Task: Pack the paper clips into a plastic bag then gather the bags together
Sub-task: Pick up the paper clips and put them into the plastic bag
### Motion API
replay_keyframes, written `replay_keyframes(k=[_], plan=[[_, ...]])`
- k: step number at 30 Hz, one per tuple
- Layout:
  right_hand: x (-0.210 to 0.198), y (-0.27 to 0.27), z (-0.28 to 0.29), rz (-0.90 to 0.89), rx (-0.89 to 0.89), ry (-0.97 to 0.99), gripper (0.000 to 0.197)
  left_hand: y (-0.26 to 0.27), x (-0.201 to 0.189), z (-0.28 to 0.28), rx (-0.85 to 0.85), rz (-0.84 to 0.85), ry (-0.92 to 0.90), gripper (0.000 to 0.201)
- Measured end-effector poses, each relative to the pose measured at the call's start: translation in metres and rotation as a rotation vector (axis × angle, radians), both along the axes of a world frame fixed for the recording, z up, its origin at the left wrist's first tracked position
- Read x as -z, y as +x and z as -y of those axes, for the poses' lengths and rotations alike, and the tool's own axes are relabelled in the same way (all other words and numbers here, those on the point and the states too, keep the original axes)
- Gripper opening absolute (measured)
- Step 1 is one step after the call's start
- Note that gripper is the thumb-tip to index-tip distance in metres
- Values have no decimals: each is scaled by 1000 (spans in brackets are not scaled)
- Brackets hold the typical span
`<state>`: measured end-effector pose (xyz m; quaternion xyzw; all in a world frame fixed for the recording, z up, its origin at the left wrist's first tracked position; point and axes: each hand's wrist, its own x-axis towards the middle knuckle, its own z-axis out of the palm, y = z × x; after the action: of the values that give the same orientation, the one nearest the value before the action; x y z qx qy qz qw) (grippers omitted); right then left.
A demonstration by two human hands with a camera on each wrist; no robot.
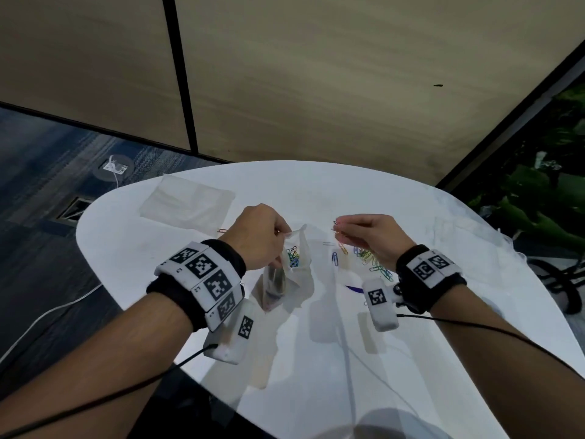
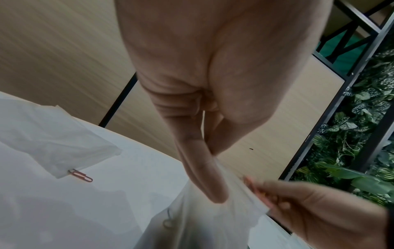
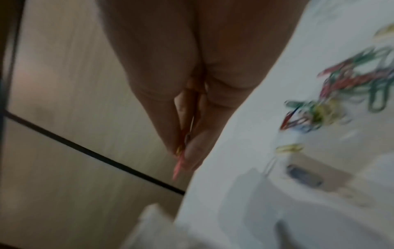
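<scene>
Nearest the camera, both forearms reach over the white table [image 1: 395,359], each with a black wrist strap carrying coded marker blocks and a cabled white unit. Left hand [image 1: 258,237] sits above table centre, thumb and forefinger pinching the top edge of a clear plastic bag [image 1: 294,267]; the bag hangs upright with its mouth open toward the right and a small bunch of coloured clips [image 1: 292,256] inside. From the left wrist, thumb and finger pads [image 2: 204,176] are closed on the bag's rim. Right hand [image 1: 368,236], close to the bag's right and level with its mouth, has fingertips pinched on a few paper clips [image 1: 336,229]; the right wrist view is blurred but shows a pink clip [image 3: 178,168] sticking out past the fingertips. Below and behind that hand lies the loose pile of clips [image 1: 375,263] on the table, with a few strays [image 1: 335,258] between pile and bag. Farther left, a flat empty bag [image 1: 186,202] lies near the far edge, one red clip [image 2: 81,175] at its corner. Beyond: beige wall panels, blue carpet, green plants at the right.
</scene>
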<state>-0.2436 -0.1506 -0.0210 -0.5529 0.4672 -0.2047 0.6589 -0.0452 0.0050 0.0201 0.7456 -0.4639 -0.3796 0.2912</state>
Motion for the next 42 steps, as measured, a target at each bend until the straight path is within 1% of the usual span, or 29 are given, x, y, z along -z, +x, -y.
replay_keyframes(k=[2, 4, 5, 7, 10, 11, 12, 14, 17, 18, 19, 20, 22, 25, 28, 29, 31, 33, 36, 40, 42], plan=[[-23, 10, -18, 117, -114, 93, 20, -3, 0, 2, 2, 9, 6, 24], [-37, 19, -35, 111, -245, 75, 20, -6, 0, 3, 1, 5, -1, 25], [-40, 23, -42, 78, -299, 35, 20, -8, 0, 4, 0, 6, -4, 26], [-41, 30, -53, -31, -405, -125, 18, -10, 0, 2, 2, 11, -4, 27], [-42, 38, -66, -308, -617, -537, 20, -6, -1, -5, -1, 10, -10, 29], [-43, 40, -70, -355, -668, -630, 23, -2, -1, -9, -9, -11, -6, 29], [-44, 43, -73, -360, -693, -669, 25, 2, -2, -13, -21, -43, 4, 29], [-48, 48, -75, -268, -679, -645, 26, 15, -3, -23, -55, -95, 34, 25], [-43, 64, -65, -74, -502, -483, 25, 39, -5, -41, -91, -112, 88, 21], [-35, 74, -60, -73, -454, -481, 27, 48, -6, -48, -101, -103, 112, 21], [-24, 85, -55, -124, -446, -529, 30, 56, -6, -56, -113, -91, 140, 20], [-10, 98, -52, -211, -485, -606, 33, 64, -6, -64, -128, -75, 164, 20], [18, 125, -49, -390, -675, -749, 37, 76, -4, -77, -151, -28, 194, 20], [50, 157, -53, -559, -997, -915, 43, 88, -2, -88, -172, 25, 218, 21], [61, 164, -59, -722, -1265, -1129, 58, 93, 0, -91, -180, 38, 236, 22], [61, 161, -60, -750, -1304, -1198, 61, 93, 0, -90, -178, 41, 237, 23], [62, 143, -58, -774, -1298, -1300, 62, 90, -2, -85, -168, 55, 233, 23], [69, 113, -50, -855, -1240, -1350, 57, 85, -4, -78, -155, 65, 224, 24], [77, 55, -34, -1027, -1133, -1313, 56, 75, -6, -65, -121, 70, 205, 27], [75, -8, -7, -1201, -975, -1158, 57, 54, -9, -48, -61, 55, 159, 28], [74, -25, 0, -1222, -918, -1111, 54, 42, -11, -40, -13, 54, 136, 29]])
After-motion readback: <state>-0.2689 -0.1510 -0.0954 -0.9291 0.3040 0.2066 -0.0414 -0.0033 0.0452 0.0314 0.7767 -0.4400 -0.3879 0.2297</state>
